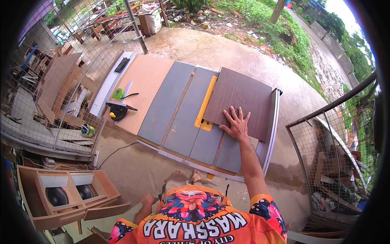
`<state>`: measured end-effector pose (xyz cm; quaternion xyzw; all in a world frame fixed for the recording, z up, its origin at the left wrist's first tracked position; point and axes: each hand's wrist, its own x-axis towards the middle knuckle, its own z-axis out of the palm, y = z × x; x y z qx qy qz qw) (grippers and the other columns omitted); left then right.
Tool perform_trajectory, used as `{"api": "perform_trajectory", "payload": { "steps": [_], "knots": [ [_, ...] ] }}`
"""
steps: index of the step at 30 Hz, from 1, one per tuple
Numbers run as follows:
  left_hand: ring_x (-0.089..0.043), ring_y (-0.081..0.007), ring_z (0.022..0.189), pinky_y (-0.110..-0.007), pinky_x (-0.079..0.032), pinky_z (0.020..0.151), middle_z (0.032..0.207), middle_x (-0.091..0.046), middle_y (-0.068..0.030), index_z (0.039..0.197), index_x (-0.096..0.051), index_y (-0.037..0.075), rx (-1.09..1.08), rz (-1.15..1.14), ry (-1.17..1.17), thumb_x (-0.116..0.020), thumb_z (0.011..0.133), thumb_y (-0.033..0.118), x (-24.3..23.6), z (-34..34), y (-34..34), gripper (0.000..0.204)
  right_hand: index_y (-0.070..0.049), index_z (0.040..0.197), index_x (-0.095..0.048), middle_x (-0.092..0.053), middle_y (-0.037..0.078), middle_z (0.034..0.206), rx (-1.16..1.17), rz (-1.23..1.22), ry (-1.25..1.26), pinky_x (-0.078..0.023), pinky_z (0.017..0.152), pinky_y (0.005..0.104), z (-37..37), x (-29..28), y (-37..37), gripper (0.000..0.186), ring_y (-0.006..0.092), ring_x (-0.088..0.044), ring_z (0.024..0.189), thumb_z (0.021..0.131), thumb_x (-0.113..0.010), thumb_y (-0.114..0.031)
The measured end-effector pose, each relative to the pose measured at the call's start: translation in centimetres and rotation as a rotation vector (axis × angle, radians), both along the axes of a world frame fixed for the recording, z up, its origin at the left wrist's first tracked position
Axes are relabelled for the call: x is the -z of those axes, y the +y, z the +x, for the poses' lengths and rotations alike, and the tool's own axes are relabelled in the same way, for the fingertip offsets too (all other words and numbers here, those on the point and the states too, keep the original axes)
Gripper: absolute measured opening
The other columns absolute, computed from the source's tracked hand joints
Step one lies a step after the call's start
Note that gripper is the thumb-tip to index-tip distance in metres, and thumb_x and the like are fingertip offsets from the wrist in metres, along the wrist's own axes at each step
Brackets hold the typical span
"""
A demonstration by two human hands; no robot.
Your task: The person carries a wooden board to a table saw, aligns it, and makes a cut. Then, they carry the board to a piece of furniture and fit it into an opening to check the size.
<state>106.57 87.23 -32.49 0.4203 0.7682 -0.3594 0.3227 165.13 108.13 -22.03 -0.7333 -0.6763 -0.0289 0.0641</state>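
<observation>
We see our right hand (236,123) pressed palm-down on the near part of the brown board (248,95), its fingers spread apart, the wrist beyond the board's near edge. The board lies flat on the right part of the grey tabletop (162,107); its left edge runs along the yellow plate (206,101), its right edge close beside the rail (271,122), so we have little room that way. Whether board and rail touch, we cannot tell. Toward us, a strip of grey tabletop is bare from the board's near edge to the front lip. Left of the plate, the grey stretch is open as far as the tan panel (144,85), where the gauge (118,110) and green tape (118,94) sit well apart from the board. Our left hand (149,199) hangs low by our side, near the wooden box (106,185); we cannot tell how its fingers stand. Open floor (296,107) lies beyond the rail, up to the mesh gate (331,142).
</observation>
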Motion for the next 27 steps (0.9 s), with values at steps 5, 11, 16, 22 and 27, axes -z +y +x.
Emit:
{"api": "perform_trajectory", "payload": {
  "steps": [5, 11, 16, 22, 27],
  "knots": [
    [-0.066, -0.0302, 0.126, -0.045, -0.055, 0.101, 0.135, -0.069, -0.0121, 0.128, -0.074, 0.014, 0.0, -0.002, 0.035, -0.084, 0.075, 0.055, -0.5, 0.4, 0.1, 0.068, -0.039, 0.155, -0.048, -0.036, 0.005, 0.167, -0.004, 0.007, 0.009, -0.005, 0.117, 0.082, 0.2, 0.1, 0.1, 0.085, 0.0427, -0.024, 0.155, 0.082, -0.063, -0.079],
    [-0.066, -0.0372, 0.126, -0.05, -0.054, 0.103, 0.135, -0.069, -0.0173, 0.126, -0.075, 0.011, -0.007, 0.013, 0.005, -0.072, 0.086, 0.03, -3.1, 1.7, 0.6, 0.044, -0.039, 0.155, -0.047, -0.035, 0.005, 0.167, 0.0, 0.001, 0.007, -0.004, 0.117, 0.0816, 0.4, 0.3, 0.4, 0.085, 0.0424, -0.023, 0.156, 0.081, -0.061, -0.081],
    [-0.065, -0.0362, 0.127, -0.049, -0.054, 0.104, 0.136, -0.068, -0.0169, 0.126, -0.074, 0.011, -0.002, 0.018, 0.014, -0.074, 0.085, 0.032, -2.7, 1.4, 0.3, 0.046, -0.04, 0.154, -0.047, -0.035, 0.004, 0.167, 0.001, 0.0, 0.007, -0.004, 0.117, 0.0816, 0.7, 0.4, 0.6, 0.085, 0.0418, -0.023, 0.156, 0.081, -0.061, -0.082],
    [-0.064, -0.0347, 0.129, -0.049, -0.053, 0.105, 0.138, -0.067, -0.0153, 0.127, -0.074, 0.012, -0.015, -0.003, 0.025, -0.074, 0.086, 0.034, -2.8, 1.5, 0.2, 0.047, -0.04, 0.154, -0.048, -0.035, 0.004, 0.167, -0.003, -0.002, 0.006, -0.004, 0.117, 0.0818, 0.8, 0.3, 0.8, 0.085, 0.0417, -0.023, 0.156, 0.081, -0.062, -0.081],
    [-0.069, -0.0303, 0.122, -0.045, -0.058, 0.097, 0.133, -0.07, -0.0125, 0.123, -0.076, 0.013, 0.0, 0.02, 0.054, -0.086, 0.072, 0.054, -1.0, 0.6, -0.4, 0.066, -0.04, 0.154, -0.048, -0.036, 0.004, 0.167, -0.003, 0.002, 0.018, -0.004, 0.117, 0.082, 0.9, 0.0, 1.0, 0.084, 0.0418, -0.023, 0.156, 0.082, -0.062, -0.08]
  ]
}}
